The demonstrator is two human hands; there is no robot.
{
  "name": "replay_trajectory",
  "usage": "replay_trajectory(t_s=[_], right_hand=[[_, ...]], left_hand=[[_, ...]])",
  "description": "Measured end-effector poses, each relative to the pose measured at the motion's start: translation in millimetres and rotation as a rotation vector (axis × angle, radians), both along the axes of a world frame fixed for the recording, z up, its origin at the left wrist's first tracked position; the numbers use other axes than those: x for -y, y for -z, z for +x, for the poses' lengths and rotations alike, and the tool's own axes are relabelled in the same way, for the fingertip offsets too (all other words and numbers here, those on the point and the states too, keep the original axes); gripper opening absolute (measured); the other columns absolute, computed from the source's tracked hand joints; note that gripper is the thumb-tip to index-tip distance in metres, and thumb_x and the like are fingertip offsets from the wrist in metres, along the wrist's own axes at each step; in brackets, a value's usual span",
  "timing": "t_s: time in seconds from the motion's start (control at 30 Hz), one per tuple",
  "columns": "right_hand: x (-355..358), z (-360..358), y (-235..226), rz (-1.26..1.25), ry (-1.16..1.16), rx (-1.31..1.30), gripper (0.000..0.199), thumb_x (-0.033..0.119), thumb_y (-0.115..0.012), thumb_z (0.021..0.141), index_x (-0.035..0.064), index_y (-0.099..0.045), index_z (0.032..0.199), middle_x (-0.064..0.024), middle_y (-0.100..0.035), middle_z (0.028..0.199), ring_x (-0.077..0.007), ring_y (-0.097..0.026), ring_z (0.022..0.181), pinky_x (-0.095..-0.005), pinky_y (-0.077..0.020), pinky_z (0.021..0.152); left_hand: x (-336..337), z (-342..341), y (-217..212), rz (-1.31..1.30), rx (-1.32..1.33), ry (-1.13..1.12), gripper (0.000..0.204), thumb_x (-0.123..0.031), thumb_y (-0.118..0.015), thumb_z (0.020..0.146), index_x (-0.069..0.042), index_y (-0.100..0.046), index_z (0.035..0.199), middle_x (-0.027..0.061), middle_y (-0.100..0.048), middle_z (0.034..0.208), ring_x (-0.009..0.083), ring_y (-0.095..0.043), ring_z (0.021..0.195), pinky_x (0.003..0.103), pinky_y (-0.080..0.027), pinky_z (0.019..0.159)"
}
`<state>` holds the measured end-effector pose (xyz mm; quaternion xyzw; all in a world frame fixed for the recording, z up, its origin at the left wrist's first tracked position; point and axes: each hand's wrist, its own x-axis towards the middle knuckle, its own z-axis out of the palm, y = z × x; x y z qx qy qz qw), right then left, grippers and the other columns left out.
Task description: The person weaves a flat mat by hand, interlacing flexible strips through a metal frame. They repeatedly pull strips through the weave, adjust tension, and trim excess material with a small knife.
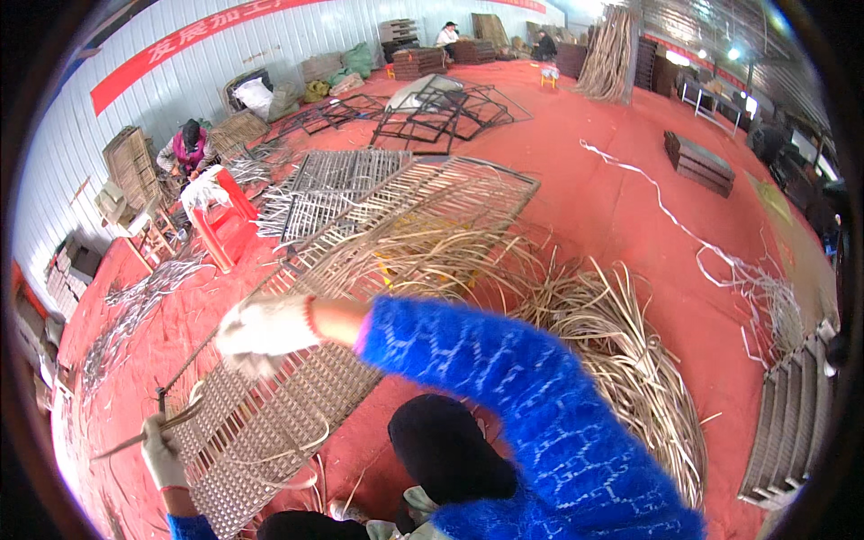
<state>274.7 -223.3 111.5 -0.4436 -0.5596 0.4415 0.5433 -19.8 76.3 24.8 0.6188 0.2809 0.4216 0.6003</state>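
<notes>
A long woven rattan panel (297, 396) on a metal frame slants from my lap out toward the middle of the red floor. My right hand (261, 335), in a white glove on a blue fuzzy sleeve, reaches across to the panel's left edge with its fingers curled. It is blurred, so what it grips is unclear. My left hand (162, 454), also gloved, is closed on a thin rattan strip (135, 439) at the panel's near corner. A small dark tool (160, 396) stands just above that hand.
A big heap of loose rattan strips (621, 360) lies right of the panel. A red stool (220, 225) and a seated person (189, 148) are at the far left. Bare metal frames (441, 108) lie behind, and woven panels (792, 432) are stacked at the right edge.
</notes>
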Motion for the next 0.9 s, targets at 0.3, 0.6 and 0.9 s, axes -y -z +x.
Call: replay_trajectory(t_s=[0.3,0.6,0.9], right_hand=[[23.6,78.8,24.0,-0.592,0.618,0.735,0.057,0.052,-0.048,0.09,-0.001,-0.068,0.09,-0.0105,-0.069,0.08,-0.0202,-0.066,0.062,-0.0352,-0.0511,0.057],[-38.9,-15.6,49.9,-0.133,0.199,0.516,0.04,0.041,-0.055,0.091,0.0037,-0.067,0.094,-0.007,-0.068,0.075,-0.0174,-0.064,0.065,-0.0352,-0.0501,0.06],[-59.9,31.2,87.4,-0.407,0.219,0.976,0.028,0.035,-0.058,0.084,0.0092,-0.068,0.086,-0.0076,-0.065,0.075,-0.02,-0.063,0.07,-0.0368,-0.0495,0.063]], left_hand=[[148.7,128.2,-13.7,-0.027,-0.128,0.481,0.031,-0.028,-0.048,0.098,-0.004,-0.063,0.084,0.0002,-0.054,0.06,0.0069,-0.045,0.047,0.023,-0.036,0.044],[155.1,136.6,8.2,-0.281,0.013,0.457,0.029,-0.026,-0.049,0.099,-0.003,-0.063,0.087,0.0002,-0.053,0.062,0.0086,-0.048,0.052,0.023,-0.038,0.046],[88.6,93.8,20.6,-0.285,0.193,0.222,0.025,-0.031,-0.057,0.095,-0.006,-0.062,0.094,-0.0041,-0.047,0.061,0.0047,-0.042,0.05,0.019,-0.033,0.043]])
